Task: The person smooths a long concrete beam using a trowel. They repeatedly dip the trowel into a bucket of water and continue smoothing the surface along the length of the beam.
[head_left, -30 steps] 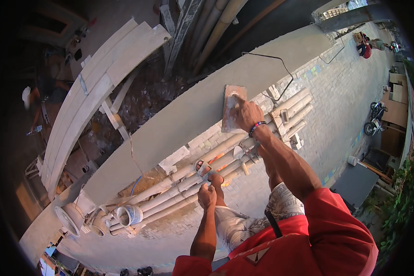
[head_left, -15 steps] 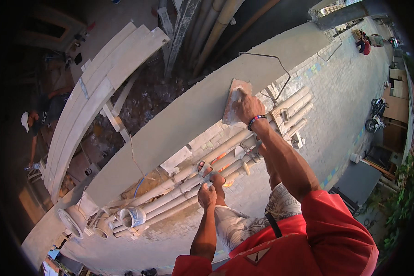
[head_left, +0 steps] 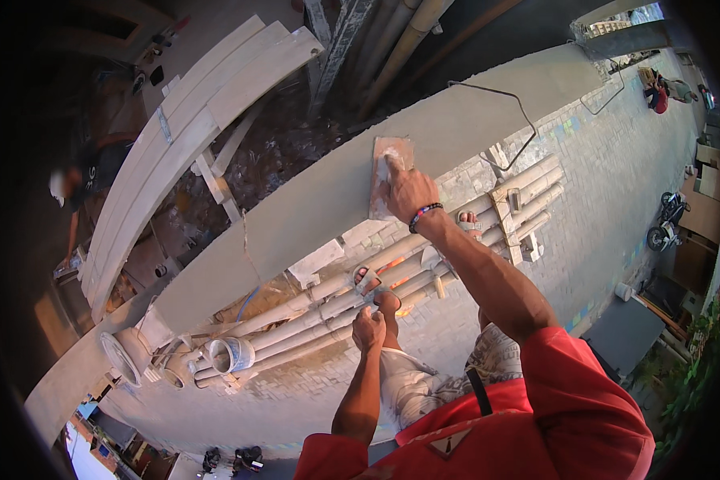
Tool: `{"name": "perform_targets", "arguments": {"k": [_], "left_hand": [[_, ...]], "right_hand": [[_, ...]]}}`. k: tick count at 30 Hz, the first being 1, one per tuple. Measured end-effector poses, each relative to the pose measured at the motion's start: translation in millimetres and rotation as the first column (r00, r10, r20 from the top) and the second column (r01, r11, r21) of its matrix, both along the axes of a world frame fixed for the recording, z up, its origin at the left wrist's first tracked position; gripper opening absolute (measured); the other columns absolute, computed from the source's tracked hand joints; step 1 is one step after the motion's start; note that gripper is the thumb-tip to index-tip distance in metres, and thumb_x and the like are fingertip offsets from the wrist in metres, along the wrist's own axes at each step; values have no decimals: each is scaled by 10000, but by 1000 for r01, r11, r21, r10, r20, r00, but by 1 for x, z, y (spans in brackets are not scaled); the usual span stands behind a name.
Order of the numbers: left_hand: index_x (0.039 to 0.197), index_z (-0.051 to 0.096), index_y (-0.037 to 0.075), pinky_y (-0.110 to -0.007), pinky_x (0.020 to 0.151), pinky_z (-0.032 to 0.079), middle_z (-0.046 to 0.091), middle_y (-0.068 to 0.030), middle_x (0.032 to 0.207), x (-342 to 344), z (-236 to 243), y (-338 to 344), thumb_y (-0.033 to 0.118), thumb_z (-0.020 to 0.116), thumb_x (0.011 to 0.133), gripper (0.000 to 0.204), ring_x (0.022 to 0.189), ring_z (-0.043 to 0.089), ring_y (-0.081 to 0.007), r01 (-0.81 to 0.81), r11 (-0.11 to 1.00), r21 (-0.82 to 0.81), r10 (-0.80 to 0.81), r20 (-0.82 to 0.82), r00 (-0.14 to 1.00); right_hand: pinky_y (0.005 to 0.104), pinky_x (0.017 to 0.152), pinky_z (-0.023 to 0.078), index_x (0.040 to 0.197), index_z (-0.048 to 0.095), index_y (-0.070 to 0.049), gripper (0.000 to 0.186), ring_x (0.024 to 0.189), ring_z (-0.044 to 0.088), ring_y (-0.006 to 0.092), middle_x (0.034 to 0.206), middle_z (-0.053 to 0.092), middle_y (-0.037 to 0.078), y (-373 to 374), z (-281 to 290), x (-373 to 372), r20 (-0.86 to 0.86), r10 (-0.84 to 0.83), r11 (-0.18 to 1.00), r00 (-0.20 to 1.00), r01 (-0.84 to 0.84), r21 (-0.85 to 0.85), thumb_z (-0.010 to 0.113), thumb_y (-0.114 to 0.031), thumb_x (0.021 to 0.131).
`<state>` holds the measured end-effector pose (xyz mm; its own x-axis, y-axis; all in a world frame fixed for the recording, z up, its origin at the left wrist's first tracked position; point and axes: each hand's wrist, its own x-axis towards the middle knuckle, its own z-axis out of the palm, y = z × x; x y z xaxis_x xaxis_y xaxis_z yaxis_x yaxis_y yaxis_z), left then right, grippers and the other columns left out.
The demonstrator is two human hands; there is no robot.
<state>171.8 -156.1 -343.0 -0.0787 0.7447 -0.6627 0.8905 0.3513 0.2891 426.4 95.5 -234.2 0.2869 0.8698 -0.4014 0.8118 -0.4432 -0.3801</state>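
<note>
Pale grey block paving [head_left: 600,176] spreads along the near side of one long, smooth grey plastered beam [head_left: 320,196]. Beyond the beam you have at least three pale curved planks [head_left: 180,132] and one person [head_left: 104,170] in a white cap. Along its near side run at least three tan round poles [head_left: 296,306], your two sandalled feet [head_left: 366,280] on them. Two bent dark metal rods [head_left: 518,98] stand at the beam; one crosses it, right of your tool. One whitish round bucket [head_left: 244,350] sits toward the beam's left end. Your one reddish-tan rectangular float [head_left: 382,160] is against the beam, your right hand [head_left: 412,194] curled firmly onto its back. On the beam's near side, your left hand [head_left: 368,328] is curled closed; whether it holds anything, I cannot tell. Your right wrist wears one beaded bracelet [head_left: 426,214]. One triangular emblem [head_left: 448,442] marks your red shirt [head_left: 568,408]; lettering on the person's dark clothing is too small to read.
</note>
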Motion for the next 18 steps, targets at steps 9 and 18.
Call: {"name": "perform_targets", "arguments": {"k": [9, 18], "left_hand": [[1086, 629, 47, -423, 839, 497, 665, -166, 1043, 2, 6, -7, 302, 602, 811, 377, 956, 625, -338, -85, 996, 9, 85, 29, 996], [1078, 641, 50, -415, 841, 501, 670, -153, 1042, 0, 6, -21, 286, 596, 804, 364, 955, 631, -330, -167, 986, 16, 167, 35, 985]], "right_hand": [[476, 707, 513, 1337, 426, -110, 529, 799, 641, 382, 968, 652, 198, -25, -7, 103, 251, -16, 994, 968, -12, 108, 560, -196, 832], [452, 765, 508, 1199, 567, -137, 413, 894, 615, 374, 945, 651, 163, 29, 13, 46, 209, 91, 965, 974, -137, 222, 598, -199, 791]]}}
